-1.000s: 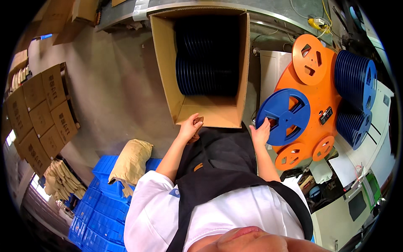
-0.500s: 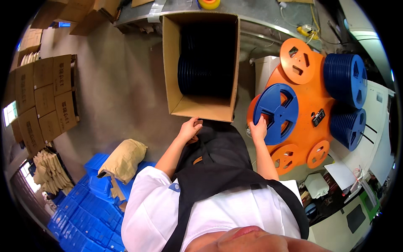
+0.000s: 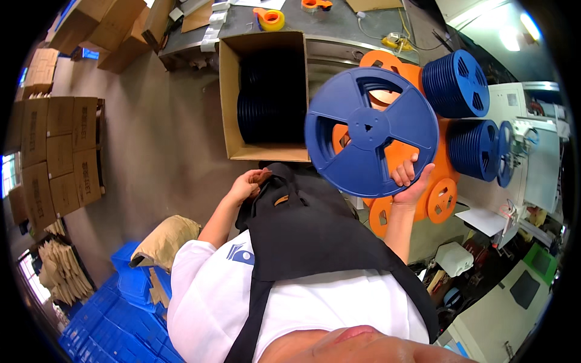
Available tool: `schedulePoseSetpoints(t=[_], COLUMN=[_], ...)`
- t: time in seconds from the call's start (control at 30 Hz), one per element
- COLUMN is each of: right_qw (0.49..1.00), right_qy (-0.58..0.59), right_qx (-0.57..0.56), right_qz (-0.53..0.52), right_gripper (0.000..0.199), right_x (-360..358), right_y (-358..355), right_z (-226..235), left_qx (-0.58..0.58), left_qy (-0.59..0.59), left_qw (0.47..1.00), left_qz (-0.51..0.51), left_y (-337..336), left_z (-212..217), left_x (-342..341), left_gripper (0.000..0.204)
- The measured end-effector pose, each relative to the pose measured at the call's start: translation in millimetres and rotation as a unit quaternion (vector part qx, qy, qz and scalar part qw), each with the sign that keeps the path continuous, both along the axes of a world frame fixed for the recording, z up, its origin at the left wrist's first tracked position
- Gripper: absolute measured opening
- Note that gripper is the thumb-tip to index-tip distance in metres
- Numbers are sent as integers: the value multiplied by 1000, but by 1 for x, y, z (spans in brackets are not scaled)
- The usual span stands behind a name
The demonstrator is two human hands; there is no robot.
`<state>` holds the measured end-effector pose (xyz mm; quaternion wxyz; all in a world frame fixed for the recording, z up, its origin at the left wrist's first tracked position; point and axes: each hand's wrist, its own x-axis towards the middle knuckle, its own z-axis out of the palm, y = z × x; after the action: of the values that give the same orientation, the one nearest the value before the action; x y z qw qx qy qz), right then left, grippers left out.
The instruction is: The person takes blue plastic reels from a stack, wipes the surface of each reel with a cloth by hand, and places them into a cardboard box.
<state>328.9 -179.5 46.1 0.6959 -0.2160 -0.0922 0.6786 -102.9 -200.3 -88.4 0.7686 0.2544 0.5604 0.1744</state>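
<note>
A blue plastic reel (image 3: 372,128), broad and round with large cut-outs, is raised in front of me on the right. My right hand (image 3: 411,181) grips its lower right rim, with the fingers through a cut-out. Low beside the black apron, my left hand (image 3: 245,186) has its fingers curled together; whether anything is in them does not show. Just ahead, an open cardboard box (image 3: 266,152) holds a row of dark reels (image 3: 257,112) in its shadowed inside.
Behind the raised reel stands an orange turntable (image 3: 399,154) with round orange discs. Stacks of blue reels (image 3: 457,85) sit on its right. A grey bench (image 3: 345,24) with tape dispensers lies beyond the box. Blue crates (image 3: 115,314) and stacked cartons (image 3: 57,157) are at left.
My right hand has lifted the blue reel off the orange turntable, bringing it up and closer to me. My left hand stays low beside the apron, and the view has shifted a little.
</note>
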Motion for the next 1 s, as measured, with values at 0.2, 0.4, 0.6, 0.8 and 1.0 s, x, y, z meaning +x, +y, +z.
schedulePoseSetpoints(t=[0.2, 0.4, 0.6, 0.8, 1.0], right_qw=[998, 976, 933, 885, 855], right_qy=[8, -96, -142, -140, -113], right_qx=[-56, -194, -325, -443, -506], right_qz=[2, 20, 52, 27, -11], right_gripper=[51, 52, 52, 52, 52], right_x=[-37, -80, -108, -129, -144], right_y=[-1, 6, 4, -7, 10], right_z=[6, 0, -3, 1, 1], left_qx=[67, 98, 155, 15, -13], left_qy=[146, 217, 358, 289, 222], left_qw=[986, 968, 921, 957, 974], left_qz=[46, 75, 11, 27, -49], left_y=[43, 102, 193, 367, 414], left_z=[-26, -95, -235, -254, -337], left_x=[-3, -27, -54, -11, -26], left_gripper=[47, 34, 44, 66, 68])
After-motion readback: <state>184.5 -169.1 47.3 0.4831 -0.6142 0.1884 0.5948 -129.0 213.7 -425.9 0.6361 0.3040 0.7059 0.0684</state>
